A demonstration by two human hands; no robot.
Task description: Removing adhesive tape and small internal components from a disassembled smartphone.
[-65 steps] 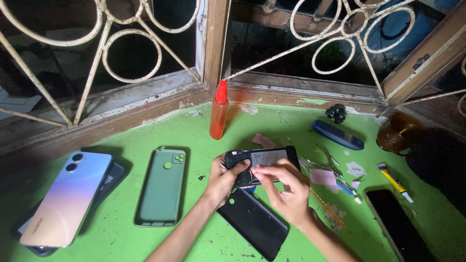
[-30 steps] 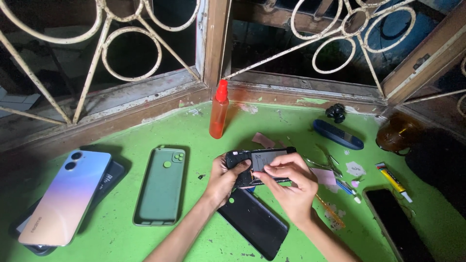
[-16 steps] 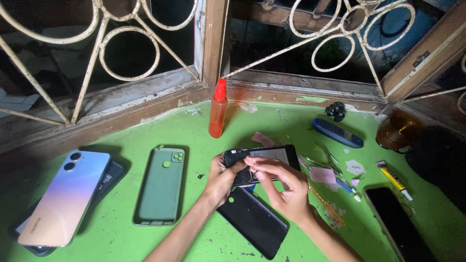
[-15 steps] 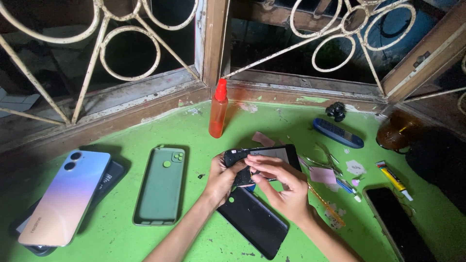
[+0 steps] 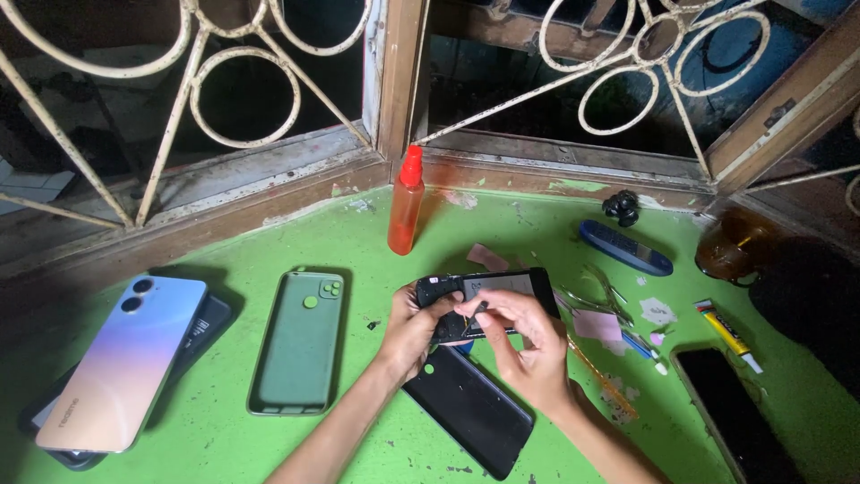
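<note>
We hold the opened phone (image 5: 488,300) just above the green tabletop (image 5: 358,430), mid-scene: left hand (image 5: 421,327) grip clamps its left end, right hand (image 5: 524,336) fingertips pinch a small part on it; black back cover (image 5: 470,408) lies below, near

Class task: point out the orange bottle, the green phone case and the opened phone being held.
Orange bottle (image 5: 405,215), head view, middle of its body.
Green phone case (image 5: 298,345), head view, centre.
Opened phone (image 5: 502,287), head view, exposed inside.
</note>
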